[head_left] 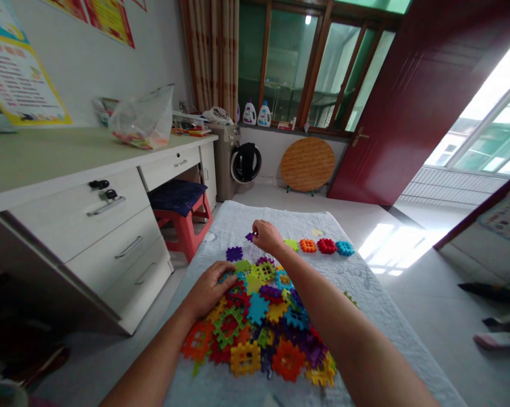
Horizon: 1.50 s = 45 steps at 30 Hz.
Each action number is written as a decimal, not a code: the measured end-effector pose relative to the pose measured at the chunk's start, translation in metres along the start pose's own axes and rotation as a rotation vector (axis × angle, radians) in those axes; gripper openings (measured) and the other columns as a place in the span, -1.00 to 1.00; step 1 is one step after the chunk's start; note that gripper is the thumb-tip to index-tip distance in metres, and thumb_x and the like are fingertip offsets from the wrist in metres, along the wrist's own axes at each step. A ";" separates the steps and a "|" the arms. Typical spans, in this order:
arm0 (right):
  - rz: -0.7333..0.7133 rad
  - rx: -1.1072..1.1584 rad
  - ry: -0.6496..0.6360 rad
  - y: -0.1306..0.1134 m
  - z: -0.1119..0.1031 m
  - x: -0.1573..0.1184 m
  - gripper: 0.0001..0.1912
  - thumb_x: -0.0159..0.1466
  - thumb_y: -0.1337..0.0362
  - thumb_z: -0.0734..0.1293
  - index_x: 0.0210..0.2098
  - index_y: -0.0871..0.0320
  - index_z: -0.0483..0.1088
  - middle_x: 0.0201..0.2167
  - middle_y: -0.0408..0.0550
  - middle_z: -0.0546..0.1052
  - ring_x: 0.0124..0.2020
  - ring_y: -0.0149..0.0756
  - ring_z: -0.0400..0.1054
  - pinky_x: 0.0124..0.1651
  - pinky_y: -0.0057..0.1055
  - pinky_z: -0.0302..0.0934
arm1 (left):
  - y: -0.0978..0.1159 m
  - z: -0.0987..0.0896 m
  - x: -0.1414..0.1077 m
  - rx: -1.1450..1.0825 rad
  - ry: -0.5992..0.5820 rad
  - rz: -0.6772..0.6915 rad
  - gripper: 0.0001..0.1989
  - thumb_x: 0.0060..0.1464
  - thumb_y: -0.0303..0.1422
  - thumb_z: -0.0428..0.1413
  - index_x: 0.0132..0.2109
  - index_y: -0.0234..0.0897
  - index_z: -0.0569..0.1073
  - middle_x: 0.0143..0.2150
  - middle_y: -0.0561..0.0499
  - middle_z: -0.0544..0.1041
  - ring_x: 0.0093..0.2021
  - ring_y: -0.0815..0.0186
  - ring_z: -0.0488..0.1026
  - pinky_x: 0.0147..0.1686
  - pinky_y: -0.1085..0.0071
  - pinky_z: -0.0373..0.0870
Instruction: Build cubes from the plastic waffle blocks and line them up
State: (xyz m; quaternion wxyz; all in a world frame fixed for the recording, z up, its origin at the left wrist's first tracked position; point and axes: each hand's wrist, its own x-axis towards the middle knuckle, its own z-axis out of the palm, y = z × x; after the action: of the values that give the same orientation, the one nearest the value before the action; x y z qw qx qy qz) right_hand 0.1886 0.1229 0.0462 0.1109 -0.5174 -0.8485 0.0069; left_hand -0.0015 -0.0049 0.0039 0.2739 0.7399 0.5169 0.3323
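On a cloth-covered surface (377, 328) lies a large heap of colourful interlocking plastic pieces (259, 308). My left hand (210, 288) rests on the heap's left edge, its fingers spread over several pieces. Beyond the heap, my right hand (267, 233) pinches a purple piece (250, 237). Another purple piece (233, 254) lies flat between the hands, just past the heap. To the right of my right hand runs a row: a lime piece (291, 245), an orange piece (308, 245), a red piece (327, 246) and a blue piece (345, 248).
A white desk (123, 226) with drawers stands at the left, a plastic bag (147, 118) on top. A red stool (187, 220) is tucked beneath it. Behind are a washing machine (226, 164) and a round wooden board (308, 164). Part of a person's foot (496, 340) shows at right.
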 end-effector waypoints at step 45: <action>0.060 -0.128 -0.366 0.062 0.003 -0.008 -0.41 -0.04 0.20 0.39 0.00 0.09 0.33 0.01 0.12 0.37 0.00 0.04 0.23 -0.07 -0.14 0.15 | -0.009 0.003 0.000 0.008 0.035 -0.011 -0.64 0.12 -0.13 0.00 -0.04 -0.23 0.43 -0.01 -0.06 0.45 0.03 0.20 0.39 0.08 0.24 0.29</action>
State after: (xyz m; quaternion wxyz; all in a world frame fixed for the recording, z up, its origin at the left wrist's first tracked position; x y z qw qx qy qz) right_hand 0.2461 0.1446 0.0338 -0.0784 -0.5386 -0.8374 0.0501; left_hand -0.0046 -0.0023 -0.0049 0.2635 0.7321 0.5271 0.3417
